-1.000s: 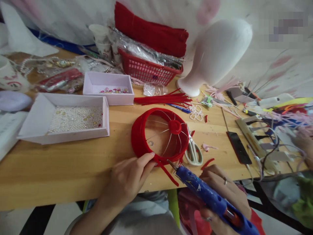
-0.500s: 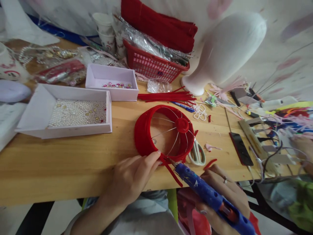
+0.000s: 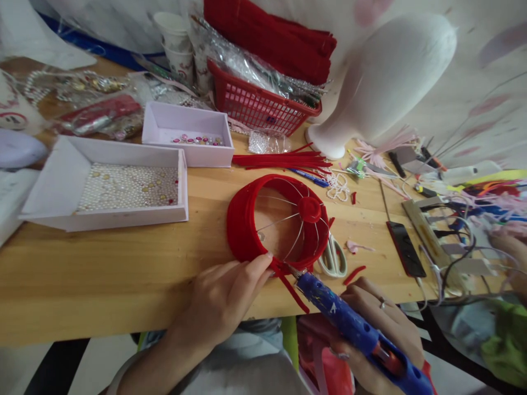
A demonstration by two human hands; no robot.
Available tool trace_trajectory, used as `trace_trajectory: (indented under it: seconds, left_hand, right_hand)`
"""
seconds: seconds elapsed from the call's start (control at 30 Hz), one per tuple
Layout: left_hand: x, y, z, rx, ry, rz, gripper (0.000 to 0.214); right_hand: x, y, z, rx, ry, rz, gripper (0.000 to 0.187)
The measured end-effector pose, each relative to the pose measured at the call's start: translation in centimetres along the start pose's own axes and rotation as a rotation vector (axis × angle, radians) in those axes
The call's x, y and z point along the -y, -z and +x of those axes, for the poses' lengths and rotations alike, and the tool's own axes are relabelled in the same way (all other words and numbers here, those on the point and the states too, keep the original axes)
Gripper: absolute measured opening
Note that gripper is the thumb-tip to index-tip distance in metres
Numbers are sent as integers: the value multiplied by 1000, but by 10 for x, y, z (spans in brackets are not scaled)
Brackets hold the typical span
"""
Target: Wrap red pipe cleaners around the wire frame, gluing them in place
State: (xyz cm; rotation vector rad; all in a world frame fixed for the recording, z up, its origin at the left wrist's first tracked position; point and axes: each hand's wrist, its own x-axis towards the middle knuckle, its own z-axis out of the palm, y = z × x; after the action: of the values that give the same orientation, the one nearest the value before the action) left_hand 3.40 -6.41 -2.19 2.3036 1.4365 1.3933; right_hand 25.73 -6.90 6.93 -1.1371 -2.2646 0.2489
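Note:
A red fuzzy crown-like ring (image 3: 242, 230) with thin wire spokes meeting at a red hub (image 3: 309, 209) lies on the wooden table. My left hand (image 3: 226, 296) pinches the ring's near edge, where a red pipe cleaner (image 3: 294, 293) hangs down toward me. In my right hand (image 3: 382, 329) is a blue glue gun (image 3: 346, 318), its metal nozzle touching or very close to the ring's near rim beside my left fingertips. White-handled scissors (image 3: 335, 258) lie partly under the ring's right side. A short red piece (image 3: 354, 274) rests close by.
White boxes hold pearl beads (image 3: 123, 189) and pink gems (image 3: 197, 140). Behind stand a red basket (image 3: 263, 104) and a white mannequin head (image 3: 391, 82). Red pipe cleaners (image 3: 280, 160), a phone (image 3: 405, 249) and a power strip (image 3: 436, 247) lie around. Another person's hand (image 3: 508, 247) is far right.
The view has shifted very slightly. Both hands, the glue gun and the ring keep nearly the same places relative to each other.

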Motion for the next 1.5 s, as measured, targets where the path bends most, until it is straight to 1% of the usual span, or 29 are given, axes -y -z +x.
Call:
trace_trajectory:
  seconds: [0.17,0.33,0.5,0.77,1.07,1.2,1.33,1.43,1.47,1.5]
  left_hand:
    - [-1,3,3,0,-5,4,18]
    - [-1,2,6,-39,-16,1,17]
    - [-1,1,5,-27,-10,-12,19]
    - [-2,2,6,-23,-3,-12,18]
    - [-2,4,9,-38,-17,-2,18]
    - [-1,3,7,-34,-9,-1,18]
    - [0,1,2,-31,-2,14,18]
    - [1,0,1,-21,11,17,19]
    - [1,0,1,-23,11,19,19]
    - [1,1,1,-25,12,25,19]
  right_hand:
    - [-1,1,-3,-5,-16,-11,39]
    - [2,0,-2,-13,-27,28,36]
    - [3,-2,0,-16,-43,23,37]
    - [0,-1,-2,-14,-9,9,36]
    - [1,-3,4,-60,19,15,32]
    - [-3,-5,0,-86,18,27,31]
    - [-6,-9,1,-89,32,47,27]
    - [-8,-12,-2,-135,74,32,29]
    - [-9,-12,-6,-166,69,29,31]
    - [-10,-11,-11,-202,23,23,38]
